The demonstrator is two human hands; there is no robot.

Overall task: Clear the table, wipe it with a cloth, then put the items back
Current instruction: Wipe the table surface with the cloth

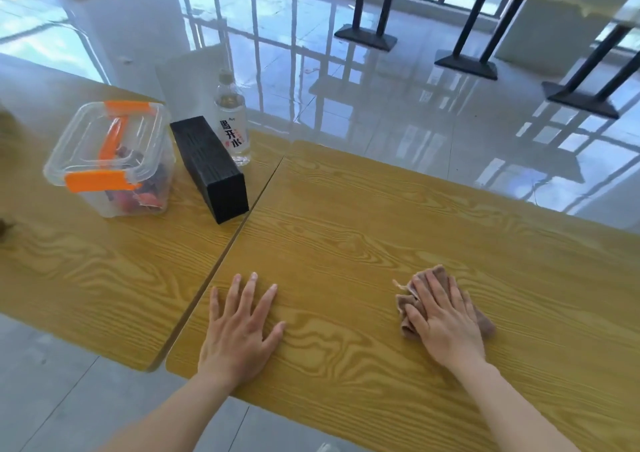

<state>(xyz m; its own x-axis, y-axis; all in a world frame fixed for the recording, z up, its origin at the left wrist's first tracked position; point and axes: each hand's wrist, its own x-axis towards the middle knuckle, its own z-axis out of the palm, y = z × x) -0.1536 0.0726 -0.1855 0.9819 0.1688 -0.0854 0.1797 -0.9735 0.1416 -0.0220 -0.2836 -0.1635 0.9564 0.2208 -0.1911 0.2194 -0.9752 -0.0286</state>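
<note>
Two wood-grain tops are butted together, and the right-hand counter (398, 216) is bare except for the hands and the cloth. The neighbouring counter (86, 278) on the left carries the cleared items, grouped at its far right corner: a clear storage box (110, 161) with orange latches, a black box (211, 167) lying just beside it, and a water bottle (232, 119) standing upright behind the black box, close to the far edge.

The left hand (239, 327) is laid flat on the right counter near the seam, fingers spread, nothing held. The right hand (443, 316) is pressed palm-down on the brown cloth (415, 299), fingers extended rather than clenched — the cloth is pinned against the surface, not gripped.

The wiping stage is judged to be under way, with the items not yet returned. A slip could be expected here: since the cloth is only pressed flat, it may bunch or be left behind on a fast stroke. The far strip may be missed if the reach is short. Later, the bottle — tall and set near the edge — could be toppled when the items are brought back.
</note>
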